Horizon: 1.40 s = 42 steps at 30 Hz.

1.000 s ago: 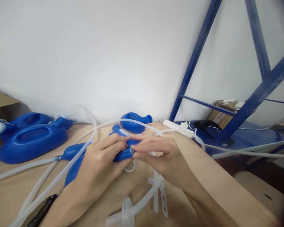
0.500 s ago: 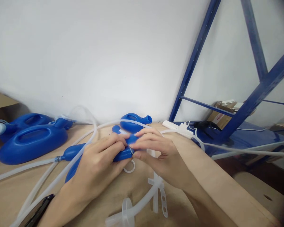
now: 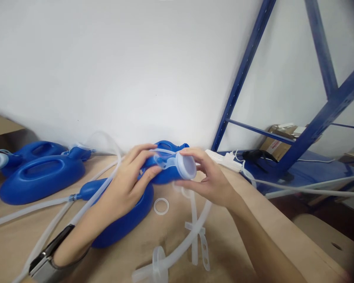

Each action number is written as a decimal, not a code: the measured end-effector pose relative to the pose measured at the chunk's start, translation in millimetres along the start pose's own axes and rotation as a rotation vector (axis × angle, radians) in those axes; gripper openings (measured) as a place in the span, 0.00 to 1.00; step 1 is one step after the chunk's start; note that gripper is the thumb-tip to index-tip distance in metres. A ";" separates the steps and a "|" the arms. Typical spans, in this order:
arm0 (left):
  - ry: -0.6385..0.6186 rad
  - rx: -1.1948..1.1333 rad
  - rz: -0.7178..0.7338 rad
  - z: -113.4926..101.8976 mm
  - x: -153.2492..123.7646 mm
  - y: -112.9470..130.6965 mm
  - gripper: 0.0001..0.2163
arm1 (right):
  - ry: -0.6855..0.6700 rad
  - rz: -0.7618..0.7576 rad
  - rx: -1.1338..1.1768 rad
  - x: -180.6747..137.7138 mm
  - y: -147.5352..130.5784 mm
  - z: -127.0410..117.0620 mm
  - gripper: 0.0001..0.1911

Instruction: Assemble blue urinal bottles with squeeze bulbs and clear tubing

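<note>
Two blue bottles lie at the far left, the nearer one partly covering the other; a blue bulb-shaped piece on a pale hose sits beside the left forearm, and a translucent tube loops up behind the left hand; a further blue bottle stands behind the hands, partly hidden by them; nearer the viewer lie a white ring, a curved clear tube with a disc, and a perforated strap; the tan tabletop meets a white wall, with a power strip and a blue metal rack at the right; the held blue bottle is at the centre, between the hands, its neck's long axis running roughly left to right, its white-capped mouth facing right and towards the viewer; the left thumb and fingers clasp the neck; the right hand pinches the white cap, fingers above, thumb below.
</note>
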State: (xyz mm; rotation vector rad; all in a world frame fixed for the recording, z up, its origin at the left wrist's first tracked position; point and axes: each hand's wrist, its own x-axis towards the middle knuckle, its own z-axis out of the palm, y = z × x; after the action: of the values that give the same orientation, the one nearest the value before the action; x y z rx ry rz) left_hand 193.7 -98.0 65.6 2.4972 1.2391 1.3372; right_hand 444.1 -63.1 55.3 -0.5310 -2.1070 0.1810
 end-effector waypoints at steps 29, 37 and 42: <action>-0.868 -0.104 -0.223 -44.0 -24.7 -124.7 0.24 | -0.680 0.305 0.156 -10.1 29.5 51.8 0.17; -0.835 -0.084 -0.306 -39.3 -28.6 -124.9 0.35 | -1.022 -0.054 -0.175 -29.2 -33.3 98.2 0.43; -0.814 0.002 -0.390 -33.5 -33.0 -122.3 0.37 | -0.984 -0.102 -0.387 -27.1 -29.9 88.8 0.35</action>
State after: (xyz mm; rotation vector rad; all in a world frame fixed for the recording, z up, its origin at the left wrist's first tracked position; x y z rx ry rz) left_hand 83.1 -47.4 16.9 2.2236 1.3629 0.1796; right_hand 374.9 -95.2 -5.5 -0.6302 -3.1586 -0.0513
